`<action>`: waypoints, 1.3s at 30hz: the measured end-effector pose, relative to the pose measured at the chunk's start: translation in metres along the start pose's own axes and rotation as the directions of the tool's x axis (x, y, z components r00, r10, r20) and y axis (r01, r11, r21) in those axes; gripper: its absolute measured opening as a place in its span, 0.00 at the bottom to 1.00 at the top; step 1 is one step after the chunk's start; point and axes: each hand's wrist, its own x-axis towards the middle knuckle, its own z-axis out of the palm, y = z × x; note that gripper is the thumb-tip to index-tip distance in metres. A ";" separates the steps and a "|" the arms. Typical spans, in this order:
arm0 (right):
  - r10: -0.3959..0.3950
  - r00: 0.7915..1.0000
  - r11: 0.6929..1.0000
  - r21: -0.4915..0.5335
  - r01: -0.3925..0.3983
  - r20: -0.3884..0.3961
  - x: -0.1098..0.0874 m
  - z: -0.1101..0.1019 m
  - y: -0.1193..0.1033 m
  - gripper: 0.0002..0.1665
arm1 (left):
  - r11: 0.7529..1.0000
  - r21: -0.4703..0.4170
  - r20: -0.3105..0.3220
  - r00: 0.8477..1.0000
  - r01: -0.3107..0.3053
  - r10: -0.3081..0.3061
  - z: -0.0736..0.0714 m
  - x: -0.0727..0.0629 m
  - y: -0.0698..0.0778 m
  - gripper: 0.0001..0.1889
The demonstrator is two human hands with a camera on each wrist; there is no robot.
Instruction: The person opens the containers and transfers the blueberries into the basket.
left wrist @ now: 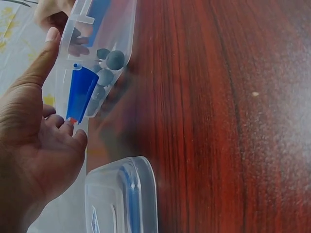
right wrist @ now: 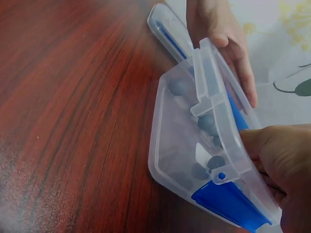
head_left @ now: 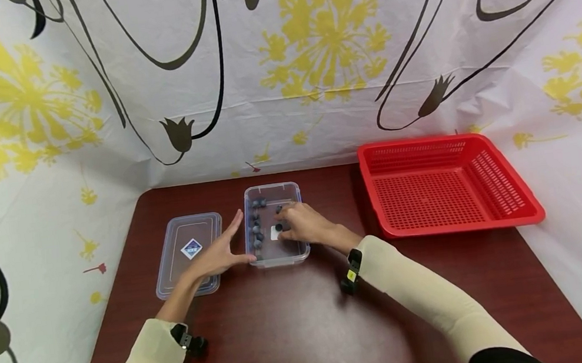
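Observation:
A clear plastic container (head_left: 280, 260) with blue side clips stands uncovered on the table. Small dark grey-blue balls (head_left: 256, 229) line its left side, and a few others lie inside. My left hand (head_left: 220, 254) is at the container's left side, thumb and fingers spread, the thumb by the near left corner. My right hand (head_left: 306, 224) reaches over the right wall into the container. Its thumb and fingertips are around a dark ball (head_left: 278, 227) near a white label; whether they pinch it is unclear. In the right wrist view the wall partly hides these fingertips.
The clear lid (head_left: 172, 271) with a blue diamond label lies flat to the left of the container. At the back right sits a red plastic basket (head_left: 455, 227). Patterned white cloth (head_left: 285, 129) hangs behind the dark red wooden table (head_left: 296, 334).

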 end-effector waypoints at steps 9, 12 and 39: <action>0.060 0.998 0.996 -0.067 -0.060 -0.007 0.004 0.008 0.004 0.25 | 1.000 -0.010 0.013 1.000 0.005 -0.005 0.000 -0.002 0.003 0.62; 0.075 0.997 0.995 -0.066 -0.076 -0.004 0.006 0.009 0.005 0.24 | 1.000 -0.013 0.017 1.000 0.009 -0.009 0.001 -0.002 0.003 0.61; 0.110 0.993 0.973 -0.208 -0.102 0.031 0.019 0.017 0.004 0.14 | 1.000 -0.021 0.008 1.000 0.018 -0.018 0.003 -0.003 -0.001 0.59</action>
